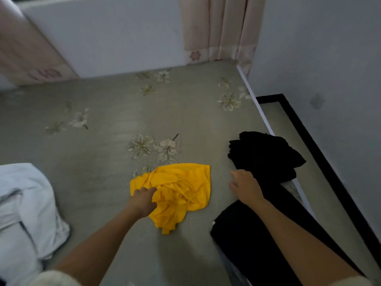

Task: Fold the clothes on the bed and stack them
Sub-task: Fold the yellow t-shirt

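Observation:
A crumpled yellow garment (pixel 181 193) lies on the grey flowered bed sheet (pixel 103 141) in front of me. My left hand (pixel 142 200) lies on its left edge with the fingers curled into the cloth. My right hand (pixel 245 185) hovers just right of the yellow garment, fingers relaxed, over the edge of black clothing. A folded black pile (pixel 266 153) sits near the bed's right edge. Another black garment (pixel 247 234) lies flat under my right forearm.
A white bundle of cloth (pixel 26 205) sits at the left. The bed's right edge (pixel 263 114) drops to a black-framed strip along the wall. Pink curtains (pixel 220 27) hang at the far side.

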The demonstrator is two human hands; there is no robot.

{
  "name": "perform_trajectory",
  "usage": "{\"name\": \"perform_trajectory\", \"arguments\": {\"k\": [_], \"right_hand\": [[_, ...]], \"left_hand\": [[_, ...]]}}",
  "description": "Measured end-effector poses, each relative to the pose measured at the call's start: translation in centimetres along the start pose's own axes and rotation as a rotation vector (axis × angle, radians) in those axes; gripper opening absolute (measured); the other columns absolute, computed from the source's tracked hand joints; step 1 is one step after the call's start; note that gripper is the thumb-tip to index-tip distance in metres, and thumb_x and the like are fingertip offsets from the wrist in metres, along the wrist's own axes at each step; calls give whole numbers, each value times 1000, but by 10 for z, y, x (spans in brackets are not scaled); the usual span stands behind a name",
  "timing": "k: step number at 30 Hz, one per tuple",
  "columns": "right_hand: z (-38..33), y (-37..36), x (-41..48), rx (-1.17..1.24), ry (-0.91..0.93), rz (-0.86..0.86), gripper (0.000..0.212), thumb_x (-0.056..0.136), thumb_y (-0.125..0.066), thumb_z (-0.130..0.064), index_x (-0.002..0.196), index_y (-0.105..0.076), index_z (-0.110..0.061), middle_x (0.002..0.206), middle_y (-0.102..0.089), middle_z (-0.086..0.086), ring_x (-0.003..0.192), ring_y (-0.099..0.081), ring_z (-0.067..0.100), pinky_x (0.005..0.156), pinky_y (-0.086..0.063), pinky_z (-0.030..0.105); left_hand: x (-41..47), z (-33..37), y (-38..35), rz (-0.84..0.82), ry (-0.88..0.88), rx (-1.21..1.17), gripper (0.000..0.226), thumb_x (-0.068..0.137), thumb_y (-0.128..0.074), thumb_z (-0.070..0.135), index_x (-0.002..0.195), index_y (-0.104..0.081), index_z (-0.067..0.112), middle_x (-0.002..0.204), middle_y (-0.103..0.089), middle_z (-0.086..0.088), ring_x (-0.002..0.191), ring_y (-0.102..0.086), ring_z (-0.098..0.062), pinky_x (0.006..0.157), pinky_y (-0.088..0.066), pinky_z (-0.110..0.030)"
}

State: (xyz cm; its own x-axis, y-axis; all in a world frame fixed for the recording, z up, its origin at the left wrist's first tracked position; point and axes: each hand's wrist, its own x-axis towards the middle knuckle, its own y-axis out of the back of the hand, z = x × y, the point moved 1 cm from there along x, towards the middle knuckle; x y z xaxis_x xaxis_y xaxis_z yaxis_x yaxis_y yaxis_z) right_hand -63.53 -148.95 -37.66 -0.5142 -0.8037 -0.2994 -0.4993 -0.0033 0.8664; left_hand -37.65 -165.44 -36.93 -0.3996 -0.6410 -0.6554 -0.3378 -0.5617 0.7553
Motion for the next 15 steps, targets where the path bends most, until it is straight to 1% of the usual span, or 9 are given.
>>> {"name": "perform_trajectory", "arguments": {"k": [2,5,7,9,15], "right_hand": [[-25,-13,-3,-42,24,-36,38,95,-38,-25,125,-49,-5,128,-51,12,117,-45,25,97,-38,35],[-58,-37,-16,-75,88,-130,51,91,-27,-40,129,-46,-13,133,-48,8,122,-43,25,98,-36,33],[-77,-51,-30,-109,98,-166,45,94,-37,-34,134,-43,-15,138,-43,7,125,-39,25,99,-35,32],[-93,-65,-44,-131,116,-186,44,94,-44,-29,136,-40,-15,140,-41,7,127,-38,26,101,-34,33],[-123,-107,-66,-180,98,-256,42,93,-49,-23,133,-44,-11,136,-45,12,125,-41,27,100,-34,31]], "left_hand": [[-13,-22,-6,51,17,-67,56,93,-48,32,144,-26,21,143,-37,-14,130,-36,-32,104,-37,-42],[-35,-53,-17,145,31,-168,52,94,-47,31,142,-29,20,140,-41,-14,128,-39,-30,101,-37,-37],[-51,-72,-27,193,51,-238,53,94,-47,29,143,-29,20,141,-40,-13,130,-38,-29,102,-36,-36],[-63,-93,-39,221,62,-308,52,94,-47,28,143,-30,19,143,-39,-13,131,-37,-29,104,-34,-36],[-73,-151,-79,150,32,-446,43,94,-47,28,135,-43,17,139,-44,-8,127,-42,-25,104,-36,-34]]}}
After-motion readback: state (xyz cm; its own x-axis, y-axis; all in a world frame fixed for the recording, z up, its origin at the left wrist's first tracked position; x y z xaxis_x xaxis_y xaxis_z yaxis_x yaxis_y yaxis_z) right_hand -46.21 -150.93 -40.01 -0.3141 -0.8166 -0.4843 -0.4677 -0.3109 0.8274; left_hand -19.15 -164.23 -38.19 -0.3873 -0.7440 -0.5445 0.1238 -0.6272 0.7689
